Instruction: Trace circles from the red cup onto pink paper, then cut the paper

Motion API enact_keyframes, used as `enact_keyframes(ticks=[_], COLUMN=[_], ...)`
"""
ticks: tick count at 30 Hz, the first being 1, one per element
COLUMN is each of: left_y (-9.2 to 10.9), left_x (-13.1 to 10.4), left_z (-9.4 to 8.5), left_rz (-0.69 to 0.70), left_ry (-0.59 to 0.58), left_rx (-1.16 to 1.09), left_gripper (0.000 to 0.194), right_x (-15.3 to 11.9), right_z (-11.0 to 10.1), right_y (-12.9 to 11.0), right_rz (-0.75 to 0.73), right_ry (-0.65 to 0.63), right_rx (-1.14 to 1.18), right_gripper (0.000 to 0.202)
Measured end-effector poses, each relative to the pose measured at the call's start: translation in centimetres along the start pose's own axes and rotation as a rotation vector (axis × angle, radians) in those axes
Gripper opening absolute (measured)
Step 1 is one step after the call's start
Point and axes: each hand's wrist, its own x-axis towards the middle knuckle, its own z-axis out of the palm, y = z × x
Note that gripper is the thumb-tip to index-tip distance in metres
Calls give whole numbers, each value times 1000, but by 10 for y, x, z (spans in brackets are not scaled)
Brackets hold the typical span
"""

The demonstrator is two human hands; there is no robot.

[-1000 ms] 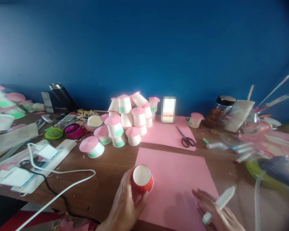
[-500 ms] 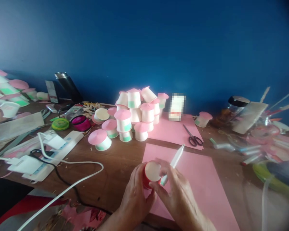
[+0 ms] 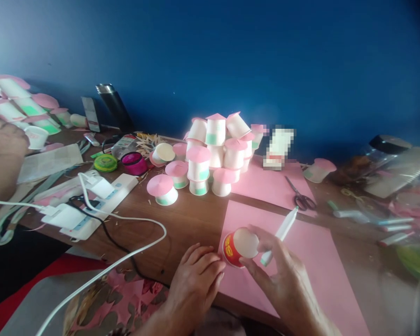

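Observation:
A red paper cup [image 3: 232,249] with yellow marks and a pale round end is tilted over the pink sheet [image 3: 310,263]. My right hand [image 3: 283,270] grips it between thumb and fingers from the right. Just left of the cup, my left hand [image 3: 198,277] rests at the sheet's edge, palm down, fingers slightly spread and holding nothing. A white marker [image 3: 283,229] lies on the sheet beyond my right hand. Farther back, white cups with pink paper tops [image 3: 199,161] are stacked in a pile.
Scissors [image 3: 304,201] lie on another pink sheet [image 3: 266,184]. On the left are a power strip [image 3: 117,198] with white cables, a magenta container [image 3: 134,163], a green tape roll [image 3: 105,162] and a dark bottle [image 3: 115,106]. Another person's hand [image 3: 7,140] holds a cup at far left.
My left hand has let go of the red cup and moved down to its left. My right hand still holds the cup, now tilted with its side showing. The view has shifted left.

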Motion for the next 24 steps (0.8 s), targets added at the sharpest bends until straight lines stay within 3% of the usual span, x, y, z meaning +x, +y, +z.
enact_keyframes(ticks=[11, 24], left_y=[-1, -1], left_x=[4, 2], left_z=[5, 5], left_rz=[52, 17], left_ry=[80, 10], left_rx=[54, 45], left_gripper=[20, 20], right_x=[-1, 2], right_z=[1, -4], right_y=[3, 5], right_rz=[5, 5], right_ry=[-17, -56], right_rx=[-17, 34], right_gripper=[25, 15])
